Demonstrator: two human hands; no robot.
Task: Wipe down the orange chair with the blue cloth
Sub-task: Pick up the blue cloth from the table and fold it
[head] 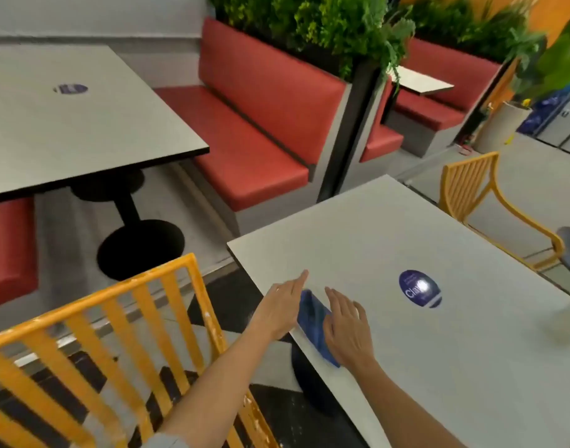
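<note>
Head-camera view of a canteen seating area: a red booth bench (261, 124) runs along the far side beneath a planter of green foliage (325, 24), facing a grey table (67, 124) on a black pedestal at upper left. Nearer, a pale grey tabletop (439, 367) fills the lower right, a round blue sticker (420, 288) with white lettering near its middle. An orange chair (99, 334) with a slatted back stands at lower left, just beside the tabletop's left edge, its paint chipped pale along the top rail and right post; a second orange chair (477, 195) sits at the tabletop's far right side. A person's two bare forearms reach in from below. The blue cloth (312, 321) lies bunched on the tabletop at its left edge, between both hands. The left hand (279, 313), fingers straight and together, rests against the cloth's left side at the edge. The right hand (346, 326), fingers extended and slightly spread, lies flat on the cloth's right part, pressing it to the tabletop. Neither hand grips the cloth.
</note>
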